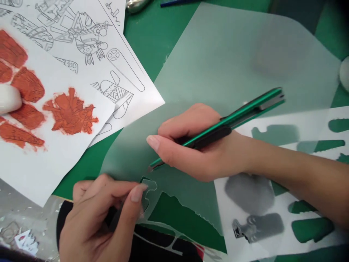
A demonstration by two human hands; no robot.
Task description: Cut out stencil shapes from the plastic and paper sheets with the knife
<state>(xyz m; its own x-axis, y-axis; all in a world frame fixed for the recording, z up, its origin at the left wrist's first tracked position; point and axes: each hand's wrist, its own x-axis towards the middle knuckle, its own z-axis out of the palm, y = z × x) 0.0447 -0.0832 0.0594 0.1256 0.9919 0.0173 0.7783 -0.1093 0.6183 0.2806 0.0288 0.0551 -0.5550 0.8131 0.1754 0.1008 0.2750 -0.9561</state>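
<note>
My right hand (pixel 196 145) is wrapped round a green and black utility knife (pixel 240 112), its blade tip pointing down and left. Below the tip, thumb and forefinger of my left hand (pixel 100 218) pinch a small translucent film piece (pixel 149 187) with a wavy outline. It lies over the frosted film sheet (pixel 207 76), which spreads beneath both hands. Dark green shows through cut openings near the piece. A thin curved strip of film (pixel 160 225) hangs by the table's front edge. My left palm and other fingers hide part of the sheet's edge.
On the left, printed line drawings (pixel 89 36) lie partly under a paper with orange-red smudged shapes (pixel 71 112). A white sheet with cut-out shapes (pixel 256 247) lies at right under my forearm. The green tabletop (pixel 147 40) ends near my body; scraps litter the floor (pixel 27 225).
</note>
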